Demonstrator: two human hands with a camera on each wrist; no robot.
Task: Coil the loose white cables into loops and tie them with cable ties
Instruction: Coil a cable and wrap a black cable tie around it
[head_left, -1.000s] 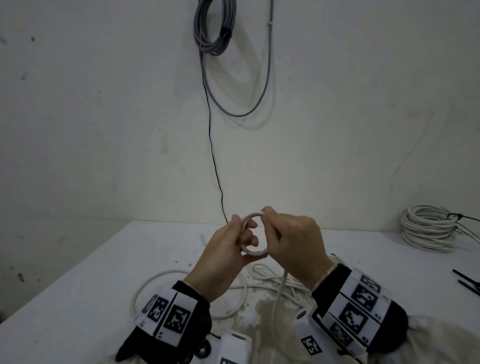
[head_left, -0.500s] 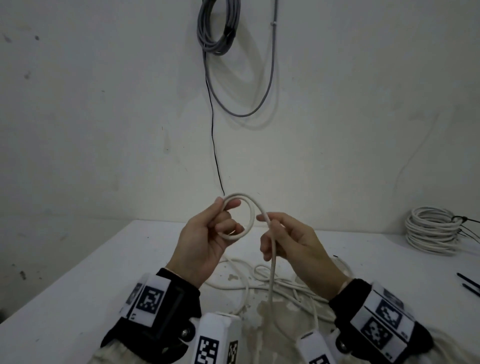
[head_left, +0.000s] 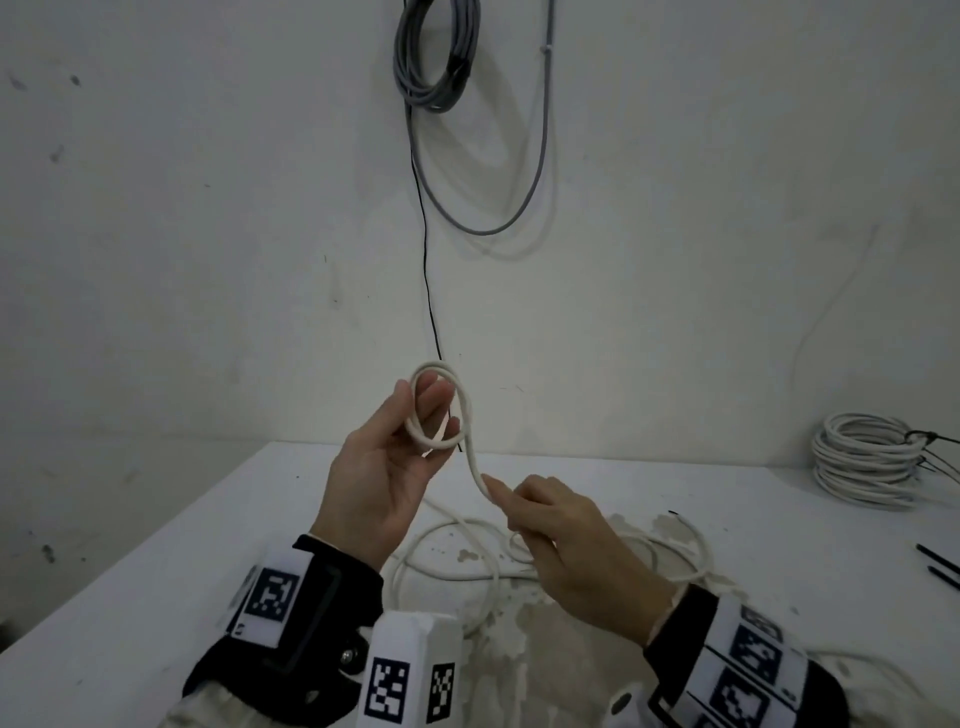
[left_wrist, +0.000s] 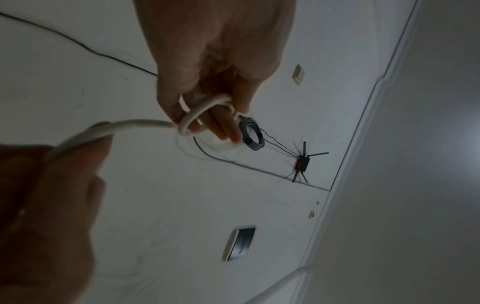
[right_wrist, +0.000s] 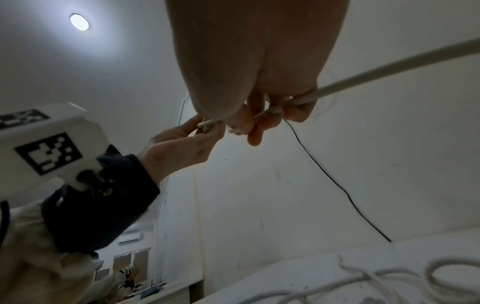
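Note:
My left hand (head_left: 410, 415) is raised above the table and holds a small loop of white cable (head_left: 441, 405) round its fingers, thumb against it; the loop (left_wrist: 205, 113) shows in the left wrist view too. From the loop the cable runs down to my right hand (head_left: 524, 514), which grips it between thumb and curled fingers (right_wrist: 285, 111). The rest of the loose white cable (head_left: 467, 566) lies in slack curves on the white table (head_left: 156, 545) beneath both hands.
A finished coil of white cable (head_left: 867, 457), tied with black ties, sits at the table's far right. Black cable ties (head_left: 940, 564) lie at the right edge. A grey cable bundle (head_left: 436, 57) hangs on the wall, with a thin black wire (head_left: 428, 291) dropping from it.
My hands have parted. The left hand rose with the small loop, and the right hand slid down the cable toward the table, drawing out a length between them.

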